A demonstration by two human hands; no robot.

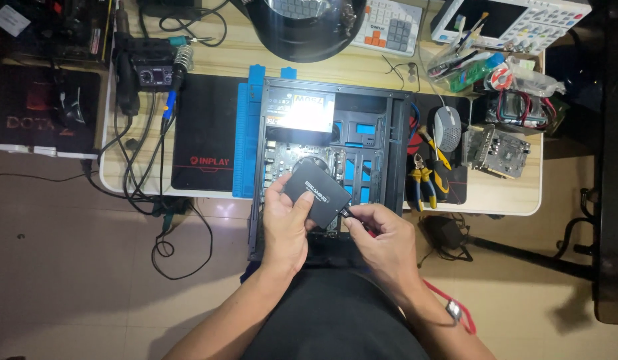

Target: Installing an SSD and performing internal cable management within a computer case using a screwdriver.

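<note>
Right hand (382,243): we pinch a small black cable connector (347,213) between thumb and forefinger, touching the drive's near right corner.
Left hand (285,223): we grip the flat black rectangular solid-state drive (317,193) by its left edge, fingers closed on it.
Drive position: held tilted above the open black metal computer case (329,153).
Right of case: yellow-handled pliers (422,183) and grey mesh mouse (447,128) on the wooden table (502,193).
Far left: black soldering station (152,67).
</note>
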